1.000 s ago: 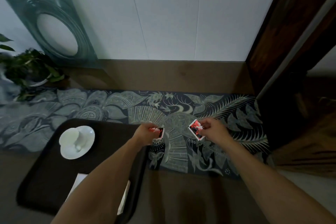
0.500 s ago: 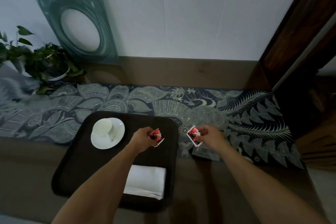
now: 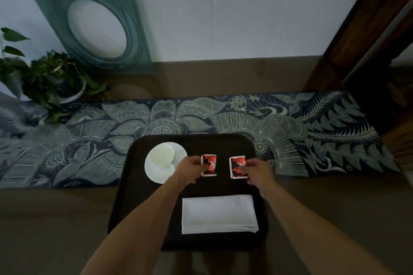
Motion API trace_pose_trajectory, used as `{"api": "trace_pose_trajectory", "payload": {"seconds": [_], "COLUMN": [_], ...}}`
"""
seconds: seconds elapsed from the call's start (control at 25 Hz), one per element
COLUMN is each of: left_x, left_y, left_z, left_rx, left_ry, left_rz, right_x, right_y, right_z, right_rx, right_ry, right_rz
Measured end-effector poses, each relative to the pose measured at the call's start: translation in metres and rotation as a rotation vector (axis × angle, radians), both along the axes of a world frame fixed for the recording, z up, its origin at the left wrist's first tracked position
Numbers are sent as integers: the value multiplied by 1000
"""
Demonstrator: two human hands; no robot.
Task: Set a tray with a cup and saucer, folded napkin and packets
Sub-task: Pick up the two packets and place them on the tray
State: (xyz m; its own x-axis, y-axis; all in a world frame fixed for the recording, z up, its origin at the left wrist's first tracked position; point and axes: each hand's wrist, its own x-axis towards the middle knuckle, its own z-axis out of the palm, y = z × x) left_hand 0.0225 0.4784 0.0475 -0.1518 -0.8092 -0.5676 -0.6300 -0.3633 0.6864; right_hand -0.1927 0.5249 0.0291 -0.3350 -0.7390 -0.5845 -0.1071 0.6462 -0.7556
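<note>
While your left hand (image 3: 190,166) and right hand (image 3: 257,168) are each pinching a packet (image 3: 209,165) upright side by side, the tray (image 3: 134,185) floor is lying directly beneath.

Packet print (image 3: 209,164) too small to read — plant (image 3: 48,80) cut off left.

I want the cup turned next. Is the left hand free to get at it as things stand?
Probably not at once. The left hand lies right beside the cup on its saucer with nothing between them, but it holds a red packet, which it would have to put down first.
</note>
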Motion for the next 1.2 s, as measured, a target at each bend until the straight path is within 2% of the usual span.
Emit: {"api": "trace_pose_trajectory", "payload": {"seconds": [0.36,0.6,0.8,0.92,1.2], "left_x": [-17,-27,-38,-44,-63], "left_y": [-24,-40,-55,-62,-67], "left_z": [-17,-34,-45,-53,-61], "left_rx": [98,83,44,23,-15], "left_ry": [26,87,92,27,-192], "left_rz": [42,42,134,161,64], "right_x": [6,4,9,10,8], "right_y": [-28,-62,-81,-85,-89], "right_z": [-10,-23,-32,-37,-41], "right_rx": [31,32,16,21,-36], "right_ry": [115,96,145,157,298], "right_rz": [51,131,168,176,209]}}
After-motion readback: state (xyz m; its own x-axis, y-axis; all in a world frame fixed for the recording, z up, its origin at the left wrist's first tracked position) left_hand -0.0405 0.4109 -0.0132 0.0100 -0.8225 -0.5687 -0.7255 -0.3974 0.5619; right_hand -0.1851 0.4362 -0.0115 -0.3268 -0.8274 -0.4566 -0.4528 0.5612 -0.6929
